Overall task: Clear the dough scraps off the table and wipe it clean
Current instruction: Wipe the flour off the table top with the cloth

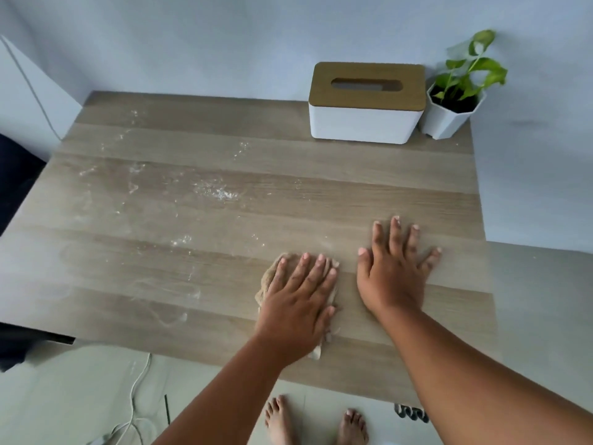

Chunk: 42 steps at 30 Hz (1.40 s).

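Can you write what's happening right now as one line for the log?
left hand: flat on cloth | right hand: flat on table | flour smears: remaining, left and middle

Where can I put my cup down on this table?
The far left of the table is bare of things, left of the tissue box, though floury. The far right corner is crowded: tissue box and plant pot. Hands fill the near right.

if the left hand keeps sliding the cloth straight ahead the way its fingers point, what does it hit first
Probably nothing soon. The left hand, flat on the cloth, points up and slightly right over bare table. The tissue box at the far edge looks like the first obstacle, though depth is uncertain.
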Tool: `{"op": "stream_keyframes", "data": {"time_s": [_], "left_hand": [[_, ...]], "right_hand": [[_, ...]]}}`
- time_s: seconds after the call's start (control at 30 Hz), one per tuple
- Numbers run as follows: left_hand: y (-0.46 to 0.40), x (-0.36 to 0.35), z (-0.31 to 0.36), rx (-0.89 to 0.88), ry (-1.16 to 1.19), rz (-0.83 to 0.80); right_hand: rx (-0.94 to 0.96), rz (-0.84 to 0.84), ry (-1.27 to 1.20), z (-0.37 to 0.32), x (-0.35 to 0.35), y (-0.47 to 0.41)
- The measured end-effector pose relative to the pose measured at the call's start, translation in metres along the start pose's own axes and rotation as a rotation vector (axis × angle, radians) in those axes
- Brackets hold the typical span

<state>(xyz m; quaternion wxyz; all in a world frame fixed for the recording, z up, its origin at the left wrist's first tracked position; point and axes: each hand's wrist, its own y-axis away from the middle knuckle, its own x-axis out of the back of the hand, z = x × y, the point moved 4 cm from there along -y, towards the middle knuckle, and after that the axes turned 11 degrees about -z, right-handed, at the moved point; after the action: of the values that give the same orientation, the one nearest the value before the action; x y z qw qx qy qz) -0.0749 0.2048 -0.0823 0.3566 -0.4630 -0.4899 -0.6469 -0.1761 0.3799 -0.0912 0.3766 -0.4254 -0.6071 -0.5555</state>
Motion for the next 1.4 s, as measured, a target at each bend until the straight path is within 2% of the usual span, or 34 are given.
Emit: {"op": "stream_keyframes", "data": {"time_s": [0.1,0.23,0.3,0.37,0.43,0.53,0.63,0.73,0.8,0.9,1.07,1.13,1.23,1.4], "left_hand": [[0.032,-0.008,-0.029,-0.017,-0.003,0.005],[0.028,0.000,-0.081,0.235,0.042,-0.062],[-0.001,0.009,-0.094,0.365,0.080,-0.072],[-0.038,0.020,-0.092,0.419,0.117,-0.066],[-0.071,0.029,-0.074,0.351,0.104,-0.072],[-0.088,0.034,-0.032,0.079,0.035,-0.068],[-0.060,0.023,-0.007,-0.170,-0.008,-0.051],[-0.013,0.006,-0.026,-0.308,-0.048,-0.050],[0.010,0.000,-0.054,-0.332,-0.065,-0.053],[0.010,0.007,-0.093,-0.203,-0.048,-0.072],[-0.067,0.033,-0.127,0.310,0.090,-0.060],[-0.107,0.045,-0.126,0.400,0.141,-0.071],[-0.148,0.058,-0.098,0.258,0.101,-0.087],[-0.110,0.048,-0.065,-0.252,-0.102,-0.089]], "right_hand": [[-0.008,-0.013,0.008,0.000,0.002,0.001],[-0.017,-0.012,0.017,-0.002,0.001,0.000],[-0.016,-0.002,0.025,-0.002,0.001,0.001],[-0.017,0.007,0.027,-0.002,0.002,0.002],[-0.015,0.017,0.029,-0.003,0.003,0.002],[-0.014,0.018,0.016,-0.002,0.003,0.002],[-0.022,0.015,0.018,0.000,0.003,0.001],[-0.026,0.016,0.019,0.000,0.003,0.001],[-0.030,0.014,0.017,-0.001,0.003,0.002],[-0.032,0.022,0.017,-0.001,0.003,0.002],[-0.029,0.041,0.014,-0.001,0.002,0.002],[-0.031,0.045,0.011,0.000,0.001,0.001],[-0.027,0.052,0.015,0.001,0.000,0.000],[-0.030,0.071,0.012,0.000,0.001,0.001]]}}
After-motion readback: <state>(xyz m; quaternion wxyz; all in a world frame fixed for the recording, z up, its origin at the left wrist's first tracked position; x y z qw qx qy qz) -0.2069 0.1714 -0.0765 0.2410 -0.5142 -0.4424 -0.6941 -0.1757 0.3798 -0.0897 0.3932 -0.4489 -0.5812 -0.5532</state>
